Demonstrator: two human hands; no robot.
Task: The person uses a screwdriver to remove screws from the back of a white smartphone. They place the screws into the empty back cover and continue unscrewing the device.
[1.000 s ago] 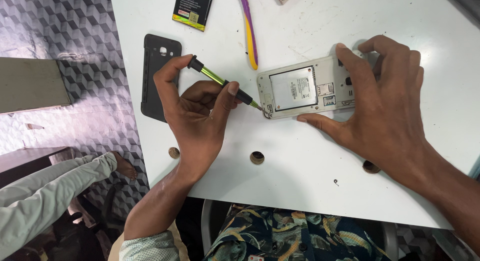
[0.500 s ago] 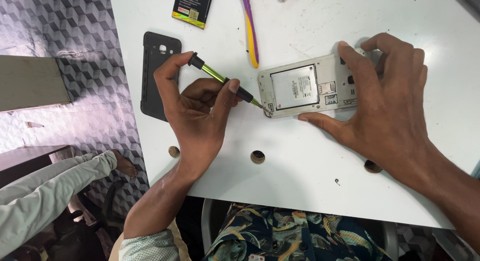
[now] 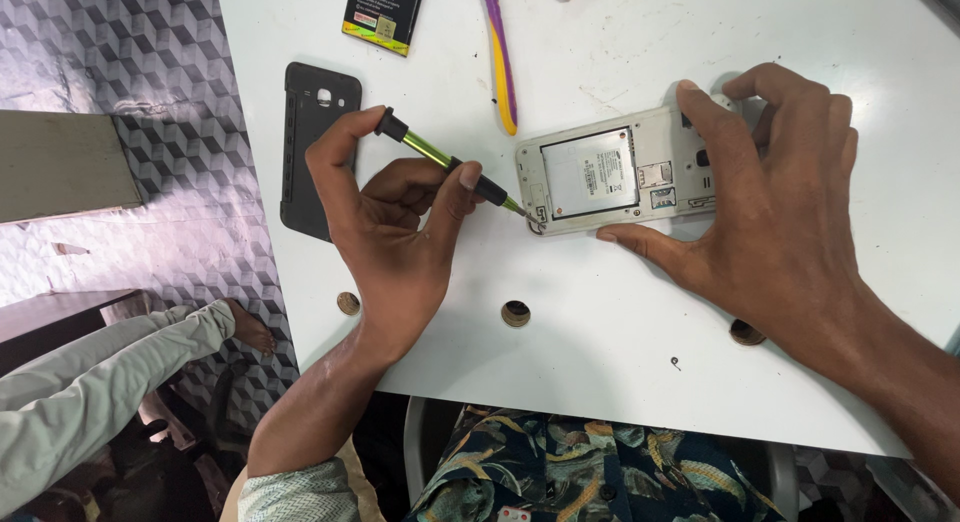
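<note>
**Opened phone on white worktop, screwdriver at its corner**

The white phone (image 3: 625, 177), back cover off, lies face down on the white worktop (image 3: 600, 362), right of centre. Battery bay and card slots show. The right hand (image 3: 770, 212) presses down on it, thumb along the near edge, fingers over the far end; grip flat and splayed, pinning rather than clasping. The left hand (image 3: 390, 222) pinches a small screwdriver (image 3: 450, 162), green shaft with black cap and collar; grip closed on it, forefinger on the cap, thumb on the collar. The tip touches the phone's near left corner.

The black back cover (image 3: 315, 147) lies flat near the worktop's left edge, partly behind the left hand. A purple and yellow tool (image 3: 500, 57) lies above the phone, well apart. A black packet (image 3: 382, 12) with a yellow-green strip sits at the top edge.

The worktop is scuffed, with round holes (image 3: 515, 313) along the near side. The floor (image 3: 130, 72) to the left has a grey cube pattern. Another person's pale sleeve and trouser leg (image 3: 90, 382) and bare foot (image 3: 250, 327) show lower left. A patterned shirt (image 3: 600, 472) shows below the worktop.

Cut off: the packet, the purple tool's top, and a small object at the top edge, kind unclear. The right hand hides the phone's right end. The screw under the tip is too small to make out.
</note>
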